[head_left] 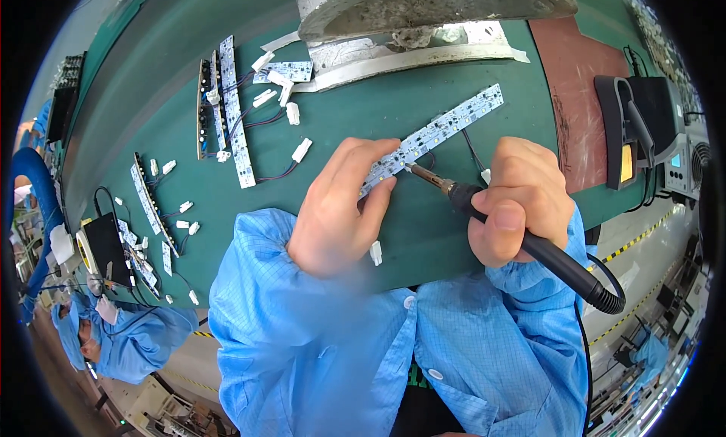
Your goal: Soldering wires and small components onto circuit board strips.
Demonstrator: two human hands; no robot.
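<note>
A long white circuit board (452, 125) lies slantwise in front of me, dotted with small components. Thumb and fingers of my left hand (342, 202) pinch its near left end. My right hand (522, 202) is wrapped round the black handle of a soldering iron (463, 195), whose metal tip meets the board just beside my left fingertips. Whether the tip presses on a joint is too small to tell. Thin wires run from under the board to a white connector (485, 177). Another white connector (376, 252) lies near the table's front edge.
More circuit boards (237, 123) with wired connectors lie at the back left, and another group (155, 204) farther left. A grey metal hood (439, 13) stands at the back. On the right are a brown mat (556, 96) and an iron stand (622, 134). A co-worker (125, 335) sits at left.
</note>
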